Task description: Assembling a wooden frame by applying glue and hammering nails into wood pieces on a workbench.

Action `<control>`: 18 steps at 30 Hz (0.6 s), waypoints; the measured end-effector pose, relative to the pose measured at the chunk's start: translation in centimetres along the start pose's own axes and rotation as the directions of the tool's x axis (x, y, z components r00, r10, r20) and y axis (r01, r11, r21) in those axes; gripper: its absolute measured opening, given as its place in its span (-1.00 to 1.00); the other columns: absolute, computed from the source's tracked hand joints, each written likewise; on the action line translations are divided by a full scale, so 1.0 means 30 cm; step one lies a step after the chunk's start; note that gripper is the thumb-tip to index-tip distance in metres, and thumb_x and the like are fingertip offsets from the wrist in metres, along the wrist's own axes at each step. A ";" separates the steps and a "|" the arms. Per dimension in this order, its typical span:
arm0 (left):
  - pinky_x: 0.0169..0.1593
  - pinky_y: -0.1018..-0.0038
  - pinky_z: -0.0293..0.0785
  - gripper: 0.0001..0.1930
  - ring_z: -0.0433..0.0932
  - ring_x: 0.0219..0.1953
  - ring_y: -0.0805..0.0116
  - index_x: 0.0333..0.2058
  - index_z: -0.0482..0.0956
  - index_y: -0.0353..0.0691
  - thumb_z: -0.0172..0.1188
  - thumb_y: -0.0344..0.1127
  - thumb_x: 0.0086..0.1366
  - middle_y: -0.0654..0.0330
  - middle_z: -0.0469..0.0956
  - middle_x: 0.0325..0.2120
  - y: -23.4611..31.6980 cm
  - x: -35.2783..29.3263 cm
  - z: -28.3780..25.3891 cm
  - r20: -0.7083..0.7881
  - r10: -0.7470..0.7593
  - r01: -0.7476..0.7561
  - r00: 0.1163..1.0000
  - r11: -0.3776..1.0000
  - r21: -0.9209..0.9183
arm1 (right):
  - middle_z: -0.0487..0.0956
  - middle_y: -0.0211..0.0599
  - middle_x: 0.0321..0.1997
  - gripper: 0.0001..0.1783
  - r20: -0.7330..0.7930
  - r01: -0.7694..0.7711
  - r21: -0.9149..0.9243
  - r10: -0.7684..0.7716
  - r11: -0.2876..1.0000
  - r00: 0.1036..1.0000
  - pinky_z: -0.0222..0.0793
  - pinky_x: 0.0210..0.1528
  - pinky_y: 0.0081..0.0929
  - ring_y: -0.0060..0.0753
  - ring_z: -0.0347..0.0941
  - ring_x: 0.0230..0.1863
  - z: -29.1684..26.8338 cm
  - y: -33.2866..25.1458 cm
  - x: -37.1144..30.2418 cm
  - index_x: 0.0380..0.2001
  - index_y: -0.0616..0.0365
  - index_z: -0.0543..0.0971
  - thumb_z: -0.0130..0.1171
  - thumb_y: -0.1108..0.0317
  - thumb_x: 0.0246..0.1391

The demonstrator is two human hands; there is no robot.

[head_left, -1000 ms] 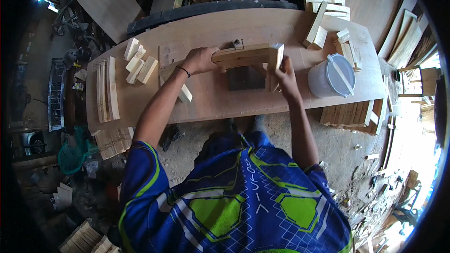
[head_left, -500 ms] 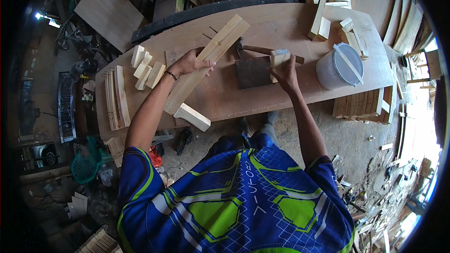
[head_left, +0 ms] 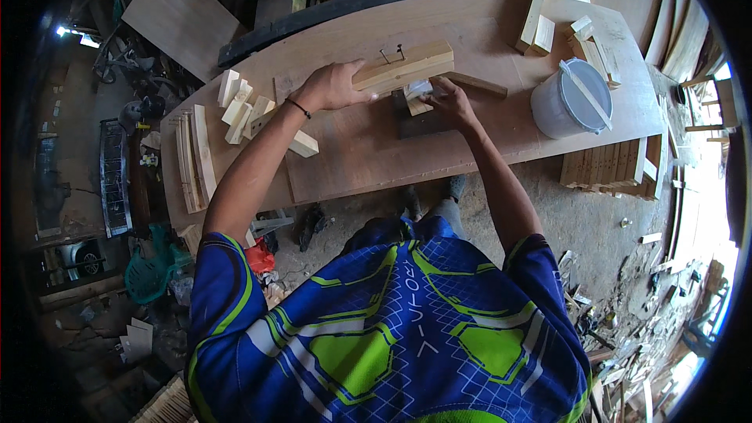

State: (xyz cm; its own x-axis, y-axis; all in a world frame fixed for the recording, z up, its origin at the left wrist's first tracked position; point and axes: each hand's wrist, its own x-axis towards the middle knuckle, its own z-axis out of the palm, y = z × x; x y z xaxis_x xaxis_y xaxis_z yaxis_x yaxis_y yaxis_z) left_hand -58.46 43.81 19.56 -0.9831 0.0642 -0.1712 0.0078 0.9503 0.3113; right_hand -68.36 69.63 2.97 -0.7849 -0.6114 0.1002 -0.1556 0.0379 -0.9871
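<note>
My left hand [head_left: 333, 86] is closed round the left end of a wooden board [head_left: 415, 65], held above the workbench [head_left: 345, 160]. Two nails [head_left: 392, 53] stick up from the board's edge. My right hand [head_left: 456, 106] grips a short wood block [head_left: 421, 106] with a whitish, shiny face, close below the board's right half. Under the block lies a dark flat slab [head_left: 431, 127], partly hidden by the block and hand. The hammer's wooden handle [head_left: 479, 84] extends to the right behind my right hand; its head is mostly covered.
A lidded white bucket [head_left: 565, 102] with a stick across it stands right. Short blocks [head_left: 239, 113] and slats with nails [head_left: 196, 157] lie left. Joined wood pieces [head_left: 535, 31] sit at the far right, and stacked frames [head_left: 603, 168] are below the bench's right edge.
The board has swung from a steep slant to nearly level and moved right, its nails now upright. My right hand has lowered the block leftward, under the board.
</note>
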 end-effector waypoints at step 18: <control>-0.12 0.10 0.56 -0.33 0.64 -0.20 -0.12 0.06 0.47 -0.21 0.35 0.09 0.08 -0.15 0.64 -0.28 0.071 -0.011 0.051 -0.085 0.073 -0.067 0.994 0.995 0.069 | 0.63 -0.40 -0.09 -0.45 0.012 -0.165 0.066 0.165 0.984 0.986 0.43 -0.27 -0.59 -0.63 0.48 -0.29 0.055 -0.083 -0.057 0.12 0.15 0.49 0.37 0.15 0.14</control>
State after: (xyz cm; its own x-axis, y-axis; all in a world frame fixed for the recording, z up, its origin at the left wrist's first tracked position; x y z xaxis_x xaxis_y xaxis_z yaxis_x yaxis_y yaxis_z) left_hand -57.83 46.29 18.86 -0.9919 0.1072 -0.0678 0.0864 0.9624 0.2574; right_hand -65.64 69.28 5.06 -0.7929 -0.6059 -0.0655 0.0164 0.0862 -0.9961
